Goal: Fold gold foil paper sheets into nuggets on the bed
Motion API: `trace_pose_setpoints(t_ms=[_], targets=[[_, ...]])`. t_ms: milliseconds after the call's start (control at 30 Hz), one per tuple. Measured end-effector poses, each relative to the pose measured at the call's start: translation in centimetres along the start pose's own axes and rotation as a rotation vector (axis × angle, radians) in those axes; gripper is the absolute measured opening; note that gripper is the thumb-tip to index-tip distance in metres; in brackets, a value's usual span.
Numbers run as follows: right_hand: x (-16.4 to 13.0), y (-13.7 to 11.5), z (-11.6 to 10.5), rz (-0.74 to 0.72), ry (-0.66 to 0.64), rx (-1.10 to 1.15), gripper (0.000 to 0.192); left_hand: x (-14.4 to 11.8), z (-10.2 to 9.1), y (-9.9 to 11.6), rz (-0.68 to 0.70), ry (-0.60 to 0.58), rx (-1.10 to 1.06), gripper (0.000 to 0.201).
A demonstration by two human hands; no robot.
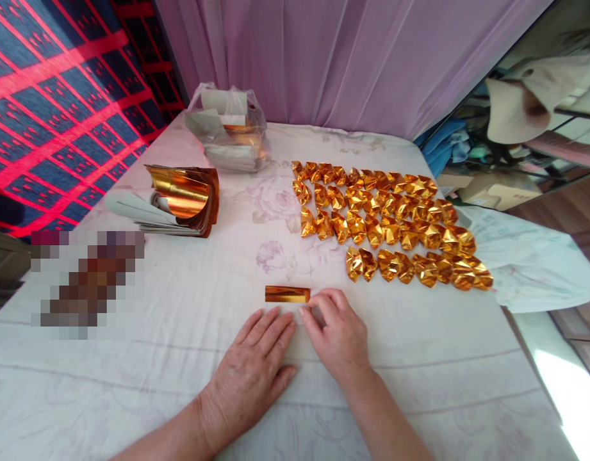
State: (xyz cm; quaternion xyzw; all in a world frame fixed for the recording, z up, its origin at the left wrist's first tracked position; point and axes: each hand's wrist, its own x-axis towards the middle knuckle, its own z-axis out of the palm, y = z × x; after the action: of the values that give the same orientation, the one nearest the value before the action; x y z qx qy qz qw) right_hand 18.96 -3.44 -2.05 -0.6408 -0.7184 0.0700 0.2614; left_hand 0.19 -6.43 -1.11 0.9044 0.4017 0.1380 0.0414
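The left hand is closest. It lies flat on the white cloth with its fingers straight and close together, pressing down on a white sheet of paper that is hard to see against the cloth. Right beside it, at 3 o'clock, is the right hand. Its fingers are bent, and the tips pinch the far edge of the paper. The two hands almost touch.

Just past the fingertips, at 12 o'clock, is a small gold paper strip. It looks like the folded-over edge of the sheet, with the shiny side up. The right fingertips touch its right end.

Farther off, at 2 o'clock, lie many folded gold pieces in neat rows, packed side by side.

At 10 o'clock from the hands is a stack of gold sheets, with the top ones curled up. A blurred patch sits at 9 o'clock.

At 11 o'clock, farther back, is a clear plastic bag with more paper inside. A purple curtain hangs behind the table.
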Motion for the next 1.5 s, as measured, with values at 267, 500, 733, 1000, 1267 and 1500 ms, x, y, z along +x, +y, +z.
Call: trace_pose_setpoints(t_ms=[267, 500, 733, 1000, 1267, 1500], targets=[[0.1, 0.1, -0.3, -0.023, -0.031, 0.002, 0.012, 0.1, -0.1, 0.0, -0.009, -0.003, -0.009, 0.049], [0.5, 0.1, -1.1, -0.055, -0.141, -0.002, 0.017, 0.2, 0.0, 0.1, -0.016, 0.001, -0.021, 0.051], [0.7, 0.1, -1.4, -0.044, -0.197, -0.011, 0.019, 0.1, 0.4, 0.1, -0.036, 0.003, -0.023, 0.05], [1.1, 1.0, -1.9, -0.034, -0.322, 0.155, 0.021, 0.0, 0.7, 0.0, -0.039, -0.021, -0.031, 0.051], [1.3, 2.1, -1.8, -0.08, -0.367, 0.283, 0.027, -0.1, 0.9, -0.1, -0.052, 0.015, -0.077, 0.05], [1.3, 2.5, -1.4, -0.118, -0.324, 0.332, 0.02, 0.1, 0.7, -0.1, -0.041, -0.006, -0.053, 0.047]])
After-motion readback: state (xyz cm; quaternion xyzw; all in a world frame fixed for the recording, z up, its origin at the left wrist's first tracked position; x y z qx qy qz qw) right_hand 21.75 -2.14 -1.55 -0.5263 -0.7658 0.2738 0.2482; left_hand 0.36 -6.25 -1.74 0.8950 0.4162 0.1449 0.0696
